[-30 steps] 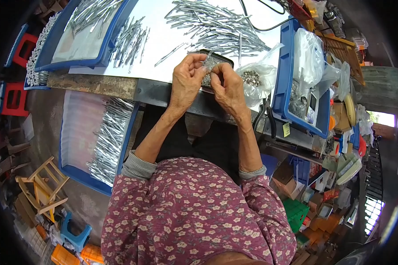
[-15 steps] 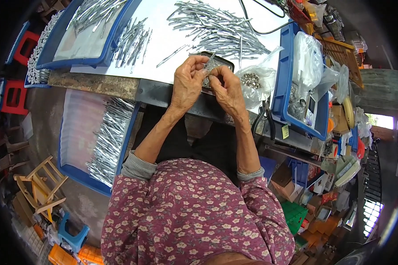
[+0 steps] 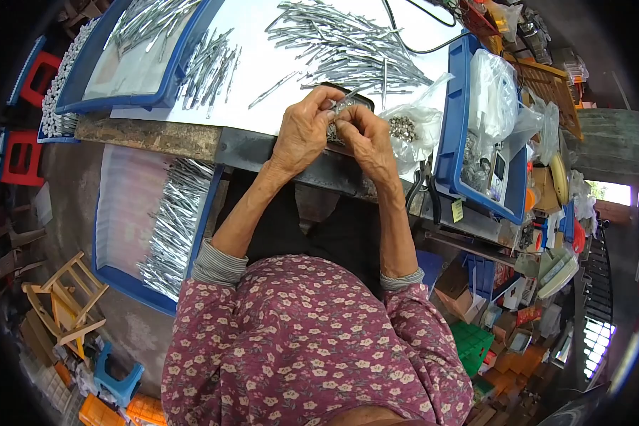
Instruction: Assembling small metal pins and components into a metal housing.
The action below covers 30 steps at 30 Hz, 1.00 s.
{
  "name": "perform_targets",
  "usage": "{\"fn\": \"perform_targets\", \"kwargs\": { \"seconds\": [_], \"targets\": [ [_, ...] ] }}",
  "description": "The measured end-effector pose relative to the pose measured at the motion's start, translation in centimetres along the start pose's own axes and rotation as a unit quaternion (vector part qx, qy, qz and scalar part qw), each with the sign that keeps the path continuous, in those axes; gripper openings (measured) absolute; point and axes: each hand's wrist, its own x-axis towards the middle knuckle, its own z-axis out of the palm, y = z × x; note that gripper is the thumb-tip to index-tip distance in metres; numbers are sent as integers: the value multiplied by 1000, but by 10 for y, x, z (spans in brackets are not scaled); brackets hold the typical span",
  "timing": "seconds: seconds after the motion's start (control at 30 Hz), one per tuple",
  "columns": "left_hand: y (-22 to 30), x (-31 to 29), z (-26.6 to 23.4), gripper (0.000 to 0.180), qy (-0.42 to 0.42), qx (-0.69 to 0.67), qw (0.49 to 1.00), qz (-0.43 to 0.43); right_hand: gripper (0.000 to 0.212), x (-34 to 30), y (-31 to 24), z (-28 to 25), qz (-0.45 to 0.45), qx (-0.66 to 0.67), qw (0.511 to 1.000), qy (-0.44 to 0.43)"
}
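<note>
My left hand (image 3: pixel 302 135) is closed in a pinch around a thin silver metal rod (image 3: pixel 350 94), whose end sticks out beyond the fingertips. Close against it, the fingers of my right hand (image 3: pixel 370 144) are pinched together near the rod's lower end; whatever they hold is too small and covered to make out. Under both hands lies a black tray (image 3: pixel 366 104) with small shiny pieces, mostly hidden. Just right of my right hand, a clear plastic bag (image 3: pixel 427 128) lies open around small round metal parts (image 3: pixel 402 128).
Loose silver rods (image 3: pixel 344 46) cover the far part of the white-topped table, with another bunch (image 3: pixel 211 71) at left. Blue bins (image 3: pixel 456 121) flank the work area; one bin (image 3: pixel 138 287) of rods stands lower left. Pliers (image 3: pixel 433 192) hang at the table edge. A black cable (image 3: pixel 433 52) crosses the back.
The rod's protruding end tilts further to the right. My two hands have drawn slightly closer together, still pinched over the tray.
</note>
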Motion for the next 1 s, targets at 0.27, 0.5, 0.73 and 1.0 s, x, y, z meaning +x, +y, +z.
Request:
{"fn": "perform_targets", "kwargs": {
  "seconds": [0.27,0.5,0.73,1.0],
  "targets": [
    [0,3,-1,25,4,-53,999,-10,11,0,1,3,5,3,999,36],
    [0,4,0,22,38,-130,990,-45,13,-2,1,6,-8,19,997,69],
    [-2,4,2,21,49,-124,990,-43,8,-4,-1,13,-109,-77,987,94],
    [0,2,1,22,56,-155,984,-60,10,-6,-1,19,-85,-49,986,135]
  ]
}}
